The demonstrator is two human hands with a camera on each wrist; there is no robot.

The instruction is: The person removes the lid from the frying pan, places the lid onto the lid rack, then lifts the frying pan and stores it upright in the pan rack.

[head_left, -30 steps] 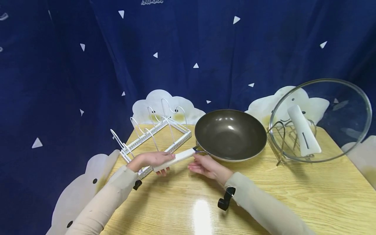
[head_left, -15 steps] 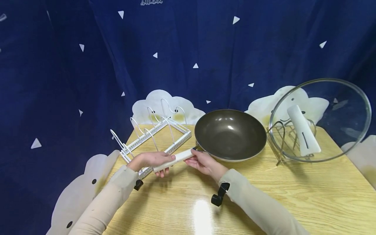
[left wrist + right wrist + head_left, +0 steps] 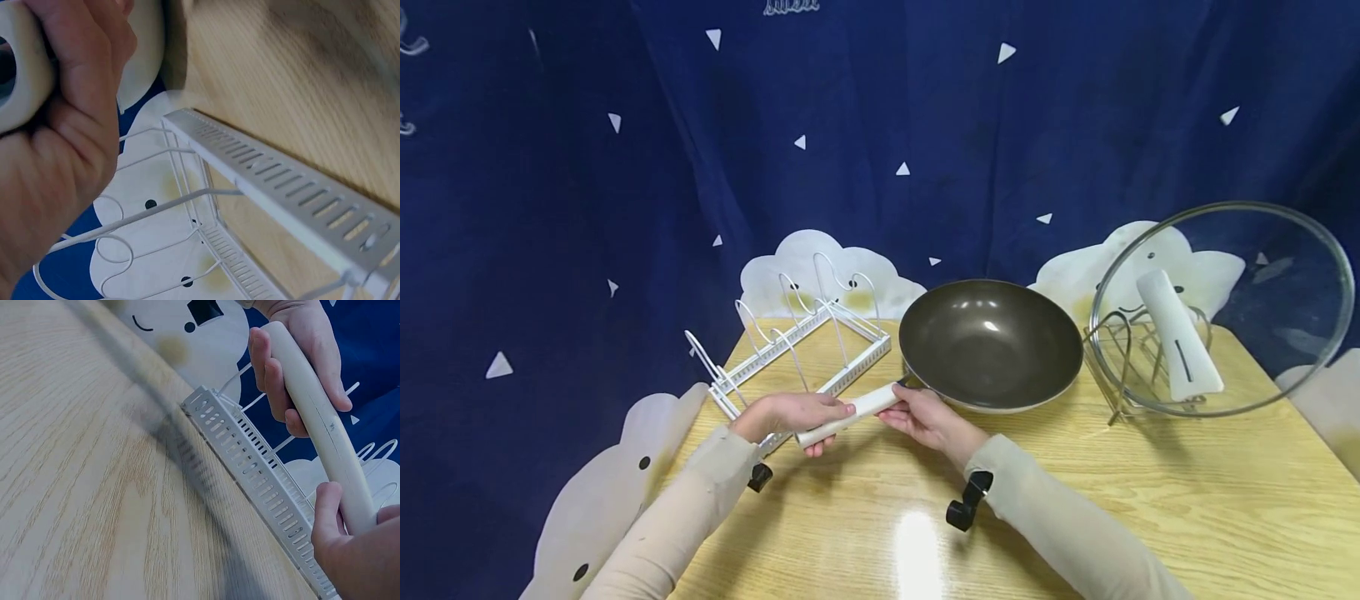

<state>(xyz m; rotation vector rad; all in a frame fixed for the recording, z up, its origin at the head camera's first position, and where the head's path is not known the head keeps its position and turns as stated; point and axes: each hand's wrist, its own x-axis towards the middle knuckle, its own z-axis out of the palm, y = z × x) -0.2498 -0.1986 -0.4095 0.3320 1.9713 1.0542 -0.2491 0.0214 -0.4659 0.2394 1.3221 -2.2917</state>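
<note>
A dark-lined wok (image 3: 988, 346) stands mid-table in the head view, its white handle (image 3: 872, 403) pointing toward the front left. My left hand (image 3: 793, 414) grips the handle's free end, thumb on top and fingers underneath. Closer to the pan, my right hand (image 3: 928, 421) pinches the same handle. Both grips show in the right wrist view: the left hand (image 3: 312, 344) at the handle's upper end, the right hand (image 3: 362, 556) low on it. In the left wrist view the left hand (image 3: 81, 106) wraps the handle's end (image 3: 28, 69).
Just behind the left hand is a white wire rack (image 3: 871, 358) with slotted rails and upright loops. At the right, a glass lid (image 3: 1225, 204) with a white handle (image 3: 1180, 337) leans in a metal wire stand (image 3: 1124, 358). A blue curtain (image 3: 880, 125) hangs behind the wooden table (image 3: 1037, 467).
My right hand has shifted slightly left and up, from loose fingers near the handle's joint to a pinch on the handle. The left hand keeps its grip, and the wok stays in place.
</note>
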